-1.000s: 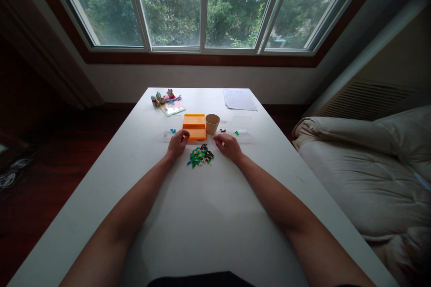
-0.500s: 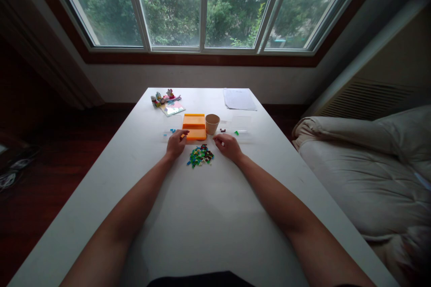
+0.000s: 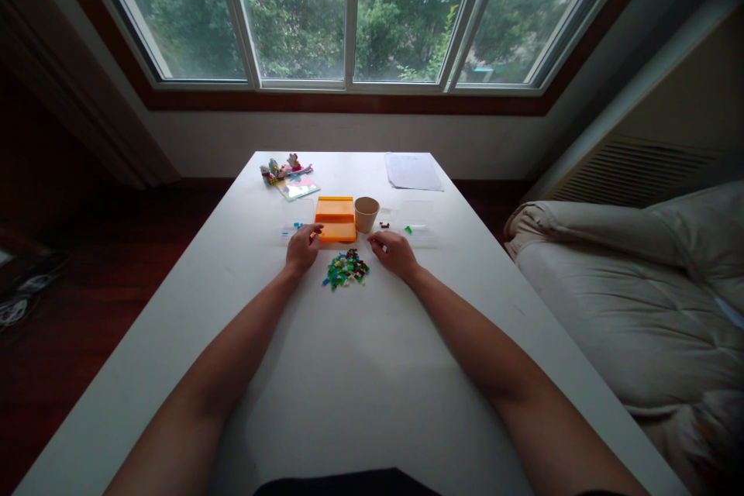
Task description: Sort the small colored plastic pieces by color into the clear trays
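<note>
The pile (image 3: 346,270) of small bricks lies on the table (image 3: 342,372), between and slightly nearer the wearer than the two hands. The left hand (image 3: 303,248) is loosely opened, fingertips at the near left edge of the orange box (image 3: 337,233); contact cannot be confirmed. The right hand (image 3: 396,250) is curled, thumb and forefinger close together near the base of the cup (image 3: 366,214); whether they grip a brick cannot be determined. Blue bricks (image 3: 298,225) lie beside the left fingers. The step in hand appears to be single-brick handling; any pick from the pile would require a precise fingertip pinch.
</note>
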Action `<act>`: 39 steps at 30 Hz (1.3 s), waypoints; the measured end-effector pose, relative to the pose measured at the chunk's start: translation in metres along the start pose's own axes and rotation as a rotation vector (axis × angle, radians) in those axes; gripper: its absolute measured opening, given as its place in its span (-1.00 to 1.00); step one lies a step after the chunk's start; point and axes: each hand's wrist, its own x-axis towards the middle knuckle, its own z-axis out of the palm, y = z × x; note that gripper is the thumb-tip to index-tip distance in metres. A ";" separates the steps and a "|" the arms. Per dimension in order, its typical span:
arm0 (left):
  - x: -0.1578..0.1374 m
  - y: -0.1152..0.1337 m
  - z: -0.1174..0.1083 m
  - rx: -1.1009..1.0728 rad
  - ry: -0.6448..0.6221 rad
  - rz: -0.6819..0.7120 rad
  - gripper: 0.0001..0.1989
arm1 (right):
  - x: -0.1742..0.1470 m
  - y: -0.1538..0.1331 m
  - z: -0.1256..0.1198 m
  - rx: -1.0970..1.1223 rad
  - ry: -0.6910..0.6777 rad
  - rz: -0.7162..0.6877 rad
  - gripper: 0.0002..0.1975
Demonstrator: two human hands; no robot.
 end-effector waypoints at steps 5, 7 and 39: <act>-0.001 0.003 -0.001 0.020 -0.008 0.003 -0.63 | 0.000 0.000 0.001 -0.007 0.002 0.001 -0.84; -0.002 0.004 -0.002 0.041 -0.023 0.029 -0.66 | 0.000 0.000 0.001 -0.008 0.001 -0.003 -0.84; 0.007 0.012 -0.030 -0.169 -0.773 0.081 -0.81 | -0.002 0.001 0.000 0.002 -0.033 -0.028 -0.83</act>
